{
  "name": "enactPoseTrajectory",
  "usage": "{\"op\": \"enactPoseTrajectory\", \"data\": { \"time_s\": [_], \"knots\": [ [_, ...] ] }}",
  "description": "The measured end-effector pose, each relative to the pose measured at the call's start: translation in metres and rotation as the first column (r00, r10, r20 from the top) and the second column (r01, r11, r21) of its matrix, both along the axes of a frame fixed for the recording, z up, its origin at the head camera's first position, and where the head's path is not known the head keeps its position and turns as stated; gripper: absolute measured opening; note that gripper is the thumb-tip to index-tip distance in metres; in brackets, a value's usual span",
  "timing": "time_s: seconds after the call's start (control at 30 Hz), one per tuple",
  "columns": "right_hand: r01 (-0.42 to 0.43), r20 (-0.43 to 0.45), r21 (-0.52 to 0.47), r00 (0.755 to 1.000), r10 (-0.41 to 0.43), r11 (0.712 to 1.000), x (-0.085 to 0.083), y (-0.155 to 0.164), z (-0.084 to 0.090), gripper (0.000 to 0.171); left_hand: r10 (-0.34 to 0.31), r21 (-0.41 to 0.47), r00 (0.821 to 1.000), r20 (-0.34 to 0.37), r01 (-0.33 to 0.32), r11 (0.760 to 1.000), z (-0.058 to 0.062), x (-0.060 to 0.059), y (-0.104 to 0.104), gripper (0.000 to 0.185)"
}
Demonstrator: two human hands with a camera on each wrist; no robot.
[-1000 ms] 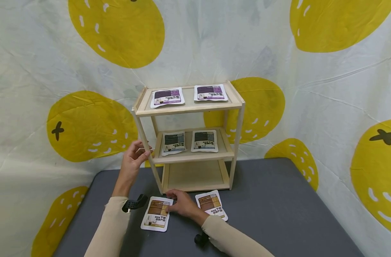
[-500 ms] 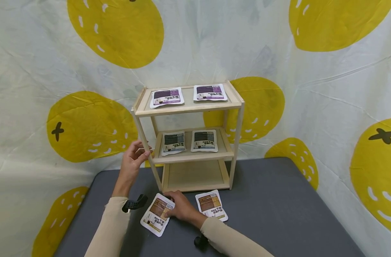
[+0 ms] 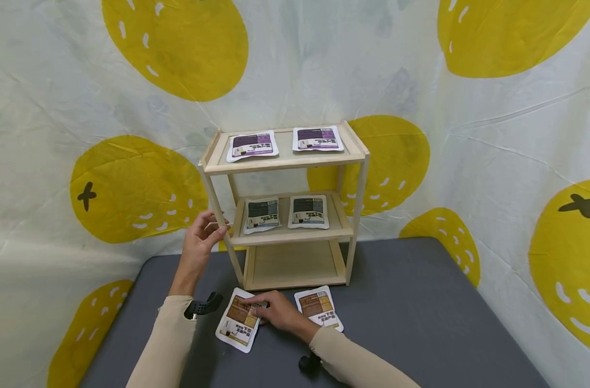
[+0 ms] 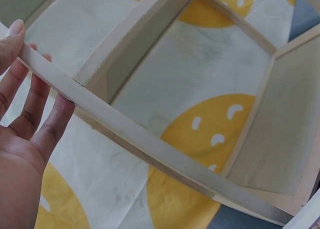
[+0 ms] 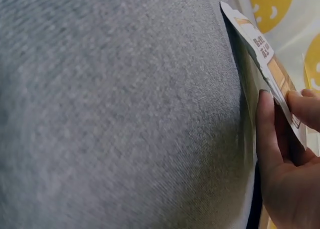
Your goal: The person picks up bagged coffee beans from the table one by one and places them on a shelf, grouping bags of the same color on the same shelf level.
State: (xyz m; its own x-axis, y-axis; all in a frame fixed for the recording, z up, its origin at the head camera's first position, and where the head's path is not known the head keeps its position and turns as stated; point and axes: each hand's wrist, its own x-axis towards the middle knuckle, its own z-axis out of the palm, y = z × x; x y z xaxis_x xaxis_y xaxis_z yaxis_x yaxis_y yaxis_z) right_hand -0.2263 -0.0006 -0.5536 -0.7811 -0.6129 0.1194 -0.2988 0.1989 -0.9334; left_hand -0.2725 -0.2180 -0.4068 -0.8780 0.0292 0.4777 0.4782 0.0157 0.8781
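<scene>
We see the right hand [image 3: 277, 312] pinching the near edge of a brown-labelled sachet [image 3: 240, 319], thumb under it and fingers on top, so that its edge is lifted off the grey desk [image 3: 421, 323]; the right wrist view shows the sachet [image 5: 267, 59] tilted up from the cloth surface with the fingertips [image 5: 302, 106] on its printed face. This grip is closed on the sachet, which lies on the desk just in front of the wooden shelf rack [image 3: 285, 205]. A second brown sachet [image 3: 319, 308] lies flat just to the right of the hand.

Our left hand [image 3: 200, 240] holds the rack's front left post [image 4: 115, 124], fingers nearly straight behind it and the thumb in front.

Two purple sachets [image 3: 252, 145] lie on the top shelf, two dark ones [image 3: 308, 211] on the middle shelf.
</scene>
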Motion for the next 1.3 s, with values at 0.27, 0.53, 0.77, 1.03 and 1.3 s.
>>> {"op": "enactPoseTrajectory", "data": {
  "time_s": [0.27, 0.53, 0.77, 1.03, 1.3],
  "knots": [
    [0.076, -0.026, 0.062, 0.997, -0.075, 0.995, -0.004, 0.002, -0.002, 0.028, 0.001, 0.006, 1.000, 0.009, -0.001, 1.000, 0.001, 0.000, 0.001, 0.039],
    [0.078, -0.009, 0.060, 0.997, -0.077, 0.995, -0.003, 0.007, -0.003, 0.030, 0.000, 0.001, 1.000, 0.009, 0.000, 1.000, 0.000, -0.001, 0.000, 0.039],
    [0.039, 0.039, -0.016, 0.998, -0.039, 0.999, -0.003, 0.014, 0.002, 0.022, 0.008, -0.008, 1.000, 0.012, -0.008, 1.000, 0.000, -0.001, 0.000, 0.039],
    [0.072, 0.129, -0.005, 0.989, -0.070, 0.997, -0.007, 0.021, 0.007, 0.030, 0.004, 0.000, 1.000, 0.018, -0.004, 1.000, 0.001, 0.000, 0.000, 0.038],
    [0.051, 0.147, 0.015, 0.988, -0.052, 0.999, -0.012, 0.031, 0.013, 0.038, 0.010, -0.010, 1.000, 0.019, -0.010, 1.000, 0.001, -0.001, 0.000, 0.037]
  ]
}}
